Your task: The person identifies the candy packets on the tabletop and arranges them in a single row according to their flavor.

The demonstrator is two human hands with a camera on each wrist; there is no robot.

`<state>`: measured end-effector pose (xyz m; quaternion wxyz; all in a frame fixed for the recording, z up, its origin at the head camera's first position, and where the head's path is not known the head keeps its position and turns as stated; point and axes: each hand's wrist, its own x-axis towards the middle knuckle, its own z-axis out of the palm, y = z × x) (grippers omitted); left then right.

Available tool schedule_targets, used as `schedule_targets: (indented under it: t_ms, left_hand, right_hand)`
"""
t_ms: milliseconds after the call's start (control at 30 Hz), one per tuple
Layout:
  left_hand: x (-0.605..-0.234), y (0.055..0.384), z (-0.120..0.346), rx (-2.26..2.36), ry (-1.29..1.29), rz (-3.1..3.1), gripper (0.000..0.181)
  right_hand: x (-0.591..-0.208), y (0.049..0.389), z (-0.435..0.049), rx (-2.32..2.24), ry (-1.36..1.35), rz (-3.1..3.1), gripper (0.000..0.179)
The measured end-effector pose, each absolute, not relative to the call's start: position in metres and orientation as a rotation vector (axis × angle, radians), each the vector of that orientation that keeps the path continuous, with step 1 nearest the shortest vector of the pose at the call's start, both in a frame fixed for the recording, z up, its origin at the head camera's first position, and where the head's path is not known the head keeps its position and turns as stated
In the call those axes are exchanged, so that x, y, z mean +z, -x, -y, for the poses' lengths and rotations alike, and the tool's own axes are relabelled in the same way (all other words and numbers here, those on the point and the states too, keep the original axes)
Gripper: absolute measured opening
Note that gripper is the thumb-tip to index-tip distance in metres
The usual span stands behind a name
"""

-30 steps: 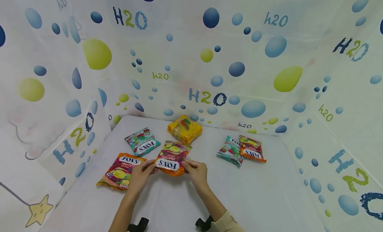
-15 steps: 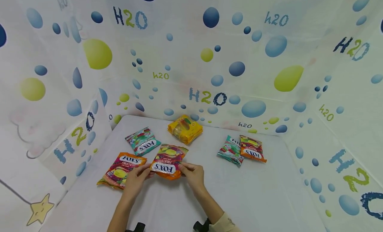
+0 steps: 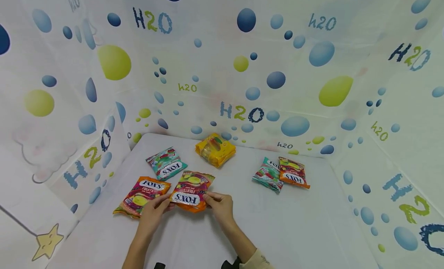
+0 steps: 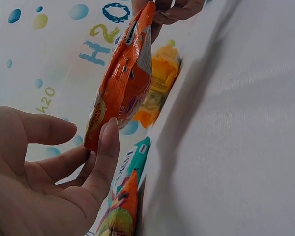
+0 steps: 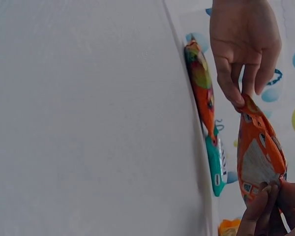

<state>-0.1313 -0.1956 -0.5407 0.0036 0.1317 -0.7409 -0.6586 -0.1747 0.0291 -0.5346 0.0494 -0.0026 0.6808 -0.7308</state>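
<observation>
An orange and maroon FOX'S fruits candy bag (image 3: 192, 188) is held up over the white table between my hands, its lettering upside down in the head view. My left hand (image 3: 152, 213) pinches its left corner between thumb and fingers; the left wrist view shows the bag's orange underside (image 4: 120, 83). On the opposite side, my right hand (image 3: 222, 209) pinches the bag's right edge, with fingertips bunched on it in the right wrist view. Just left of the held bag, partly behind my left hand, lies a larger matching FOX'S candy bag (image 3: 143, 194).
A teal FOX'S bag (image 3: 166, 163) lies farther back on the left. Behind the held bag sits a yellow packet (image 3: 216, 150). To the right, a teal bag (image 3: 268, 174) lies against a small orange bag (image 3: 293, 172). Printed sheeting (image 3: 208, 103) walls the table.
Both hands have drawn the held candy bag a little to the left and toward the person, keeping their pinch. The other packets stay in place.
</observation>
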Motion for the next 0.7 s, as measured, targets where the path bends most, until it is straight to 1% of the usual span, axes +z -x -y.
schedule_targets:
  t_ms: [567,700]
  left_hand:
    - [-0.551,0.119,0.206,-2.042,-0.503,2.31,0.038]
    - [-0.552,0.115,0.208,-2.037,-0.533,2.298,0.039]
  right_hand:
    - [-0.539,0.166,-0.017,-2.22,-0.007,-2.047,0.021]
    - [-0.552,0.17,-0.013,-2.219,0.026,-2.038,0.02]
